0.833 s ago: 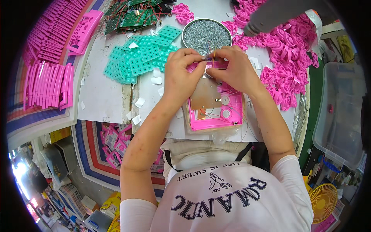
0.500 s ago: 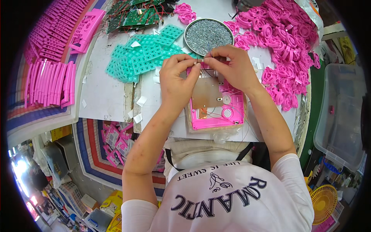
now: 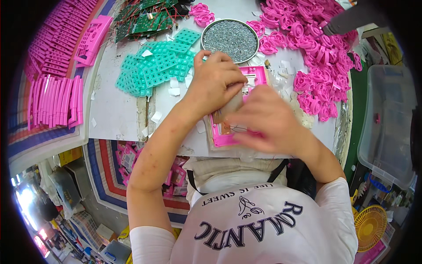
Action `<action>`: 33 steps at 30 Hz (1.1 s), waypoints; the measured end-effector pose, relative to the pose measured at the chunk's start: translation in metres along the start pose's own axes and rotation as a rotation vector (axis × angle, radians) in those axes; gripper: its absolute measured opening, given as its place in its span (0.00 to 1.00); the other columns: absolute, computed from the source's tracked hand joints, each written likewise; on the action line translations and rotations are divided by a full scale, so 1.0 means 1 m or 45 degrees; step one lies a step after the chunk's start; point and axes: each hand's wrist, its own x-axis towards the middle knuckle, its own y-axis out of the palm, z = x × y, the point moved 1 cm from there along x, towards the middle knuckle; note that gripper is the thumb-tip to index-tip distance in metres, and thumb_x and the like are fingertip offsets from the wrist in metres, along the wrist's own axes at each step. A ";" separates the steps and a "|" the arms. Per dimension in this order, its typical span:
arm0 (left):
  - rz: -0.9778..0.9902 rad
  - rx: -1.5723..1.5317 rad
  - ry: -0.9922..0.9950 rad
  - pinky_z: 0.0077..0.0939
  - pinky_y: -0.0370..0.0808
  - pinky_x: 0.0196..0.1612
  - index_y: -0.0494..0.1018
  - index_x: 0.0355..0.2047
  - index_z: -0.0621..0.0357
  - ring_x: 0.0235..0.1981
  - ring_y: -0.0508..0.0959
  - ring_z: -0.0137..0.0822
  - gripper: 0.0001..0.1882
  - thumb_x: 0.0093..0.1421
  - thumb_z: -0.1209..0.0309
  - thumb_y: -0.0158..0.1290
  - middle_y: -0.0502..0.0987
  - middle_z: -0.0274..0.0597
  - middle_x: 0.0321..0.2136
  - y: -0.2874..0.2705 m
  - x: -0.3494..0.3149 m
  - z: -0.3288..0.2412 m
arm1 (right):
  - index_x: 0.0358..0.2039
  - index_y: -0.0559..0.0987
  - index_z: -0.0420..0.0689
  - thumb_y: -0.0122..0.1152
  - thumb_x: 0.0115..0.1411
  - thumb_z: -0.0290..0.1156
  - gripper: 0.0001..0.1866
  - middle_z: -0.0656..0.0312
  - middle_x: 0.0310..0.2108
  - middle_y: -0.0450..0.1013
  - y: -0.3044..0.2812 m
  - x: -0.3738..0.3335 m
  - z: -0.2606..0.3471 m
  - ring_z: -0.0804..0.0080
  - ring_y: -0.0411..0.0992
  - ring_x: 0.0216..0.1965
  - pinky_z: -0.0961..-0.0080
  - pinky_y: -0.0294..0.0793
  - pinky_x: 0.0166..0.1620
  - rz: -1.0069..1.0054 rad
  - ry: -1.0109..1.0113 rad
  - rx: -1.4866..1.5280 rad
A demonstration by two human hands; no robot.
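A pink plastic casing (image 3: 262, 75) lies on the worktable in front of me, with a brown circuit board (image 3: 230, 108) and thin wires inside it. Over its upper left part is my left hand (image 3: 216, 79), fingers curled and thumb closed toward the index finger; what sits in that pinch is too small to make out. My right hand (image 3: 274, 121) hangs above the lower right of the casing, smeared by motion, and covers much of it. Whether its fingers hold anything does not show.
Beyond the casing stands a round tin of small screws (image 3: 231, 40). Turquoise button pads (image 3: 160, 66) and green circuit boards (image 3: 147, 22) are piled at left, pink ring-shaped parts (image 3: 314, 53) at right. A dark grey object (image 3: 356, 18) hangs over the right pile. Pink panels (image 3: 55, 101) line the far left.
Both hands have parted from their meeting point at the casing's top edge. The right came down and nearer me, the left shifted slightly lower. The dark grey object overhead swung right.
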 end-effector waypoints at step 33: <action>-0.380 -0.085 -0.309 0.38 0.63 0.55 0.83 0.36 0.51 0.45 0.75 0.40 0.07 0.56 0.71 0.64 0.80 0.33 0.31 0.006 -0.021 -0.014 | 0.32 0.80 0.47 0.66 0.52 0.28 0.06 0.64 0.30 0.75 0.006 0.021 -0.049 0.62 0.71 0.40 0.62 0.68 0.48 0.007 0.181 -0.662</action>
